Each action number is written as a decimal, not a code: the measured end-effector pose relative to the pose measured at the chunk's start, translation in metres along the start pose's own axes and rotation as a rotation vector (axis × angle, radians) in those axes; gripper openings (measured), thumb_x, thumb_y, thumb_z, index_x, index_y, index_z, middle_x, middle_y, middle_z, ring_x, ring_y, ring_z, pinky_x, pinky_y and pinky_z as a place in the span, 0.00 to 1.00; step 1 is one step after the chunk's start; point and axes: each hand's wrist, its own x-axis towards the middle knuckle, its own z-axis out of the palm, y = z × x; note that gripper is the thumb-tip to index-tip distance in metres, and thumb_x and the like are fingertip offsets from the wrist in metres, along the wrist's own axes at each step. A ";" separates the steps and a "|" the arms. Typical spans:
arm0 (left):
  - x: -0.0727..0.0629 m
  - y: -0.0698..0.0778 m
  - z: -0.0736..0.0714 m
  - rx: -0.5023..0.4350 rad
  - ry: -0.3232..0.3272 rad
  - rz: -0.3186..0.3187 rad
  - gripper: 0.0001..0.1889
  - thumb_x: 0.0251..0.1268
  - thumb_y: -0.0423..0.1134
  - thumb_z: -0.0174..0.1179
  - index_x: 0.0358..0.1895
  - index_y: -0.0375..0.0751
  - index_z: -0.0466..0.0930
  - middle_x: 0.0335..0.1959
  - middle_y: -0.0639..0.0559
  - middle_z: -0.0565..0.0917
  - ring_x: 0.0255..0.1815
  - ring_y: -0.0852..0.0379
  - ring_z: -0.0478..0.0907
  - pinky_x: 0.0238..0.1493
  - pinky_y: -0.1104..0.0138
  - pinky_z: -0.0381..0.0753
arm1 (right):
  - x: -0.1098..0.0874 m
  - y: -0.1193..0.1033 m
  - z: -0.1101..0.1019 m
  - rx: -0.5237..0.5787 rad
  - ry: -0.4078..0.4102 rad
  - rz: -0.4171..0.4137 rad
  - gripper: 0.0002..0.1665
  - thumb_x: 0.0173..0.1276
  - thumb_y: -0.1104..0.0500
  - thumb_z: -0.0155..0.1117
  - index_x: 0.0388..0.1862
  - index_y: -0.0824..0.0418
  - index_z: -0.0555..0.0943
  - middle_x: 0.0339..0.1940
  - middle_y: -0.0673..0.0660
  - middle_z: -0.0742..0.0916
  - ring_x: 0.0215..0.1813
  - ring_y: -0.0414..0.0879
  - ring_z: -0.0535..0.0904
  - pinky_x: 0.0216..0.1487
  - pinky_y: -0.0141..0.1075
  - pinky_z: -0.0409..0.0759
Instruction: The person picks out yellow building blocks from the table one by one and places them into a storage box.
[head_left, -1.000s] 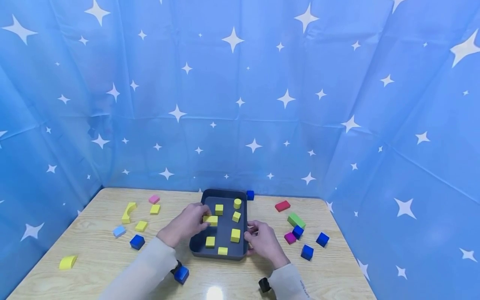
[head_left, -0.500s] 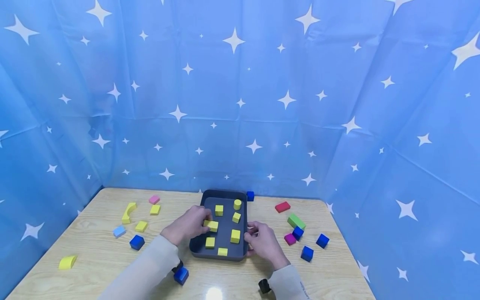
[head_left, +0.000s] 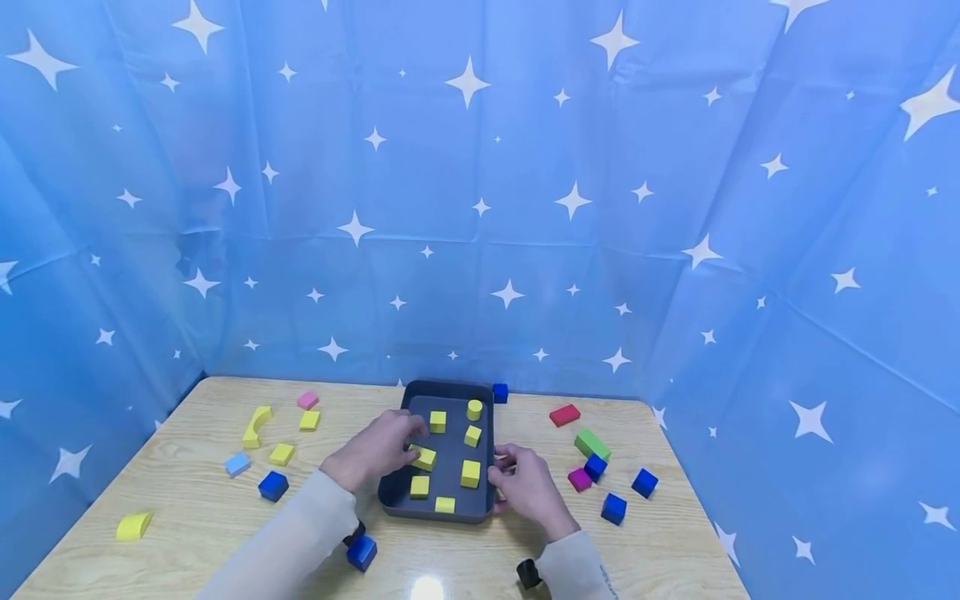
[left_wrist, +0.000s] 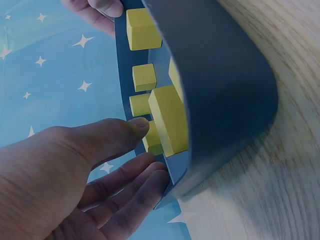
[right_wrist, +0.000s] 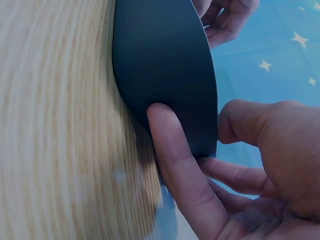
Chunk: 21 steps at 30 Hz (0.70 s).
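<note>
Left hand [head_left: 375, 450]: thumb and fingers stand apart at the left side of the tray [head_left: 447, 457], clamped on nothing that the left wrist view shows.
Long yellow block [head_left: 426, 459]: lies inside the tray, just beyond the left thumb; whether skin touches it cannot be told.
Right hand [head_left: 531, 486]: across the tray from the left grip, fingers against the outer wall and thumb tip at the rim, apparently steadying it; whether it truly pinches the wall cannot be told.
Yellow company: inside the tray, a yellow cube [head_left: 438, 422] sits just past the left fingertips, a yellow cylinder [head_left: 475, 410] farther off to their right.
Loose on the wood: a yellow arch [head_left: 257, 427] well to the left of the left grip; a green block [head_left: 592, 443] well to the right of the right hand.
Step in hand: seemingly, settling the long yellow block among the other yellow pieces.
Next move: likely calls for lifting the left fingers clear of the rim without nudging the block, the right hand holding the tray steady.
Hard to make out: the block's left end, behind the left thumb in the head view; the tray's left inner wall, partly covered by the same hand.
</note>
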 end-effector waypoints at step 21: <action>-0.014 -0.014 -0.013 -0.003 0.140 -0.066 0.10 0.78 0.34 0.78 0.57 0.45 0.95 0.54 0.49 0.94 0.53 0.51 0.91 0.58 0.54 0.96 | 0.000 -0.002 -0.001 0.011 -0.001 0.002 0.32 0.85 0.62 0.71 0.83 0.69 0.79 0.60 0.65 0.90 0.49 0.49 0.90 0.37 0.42 0.97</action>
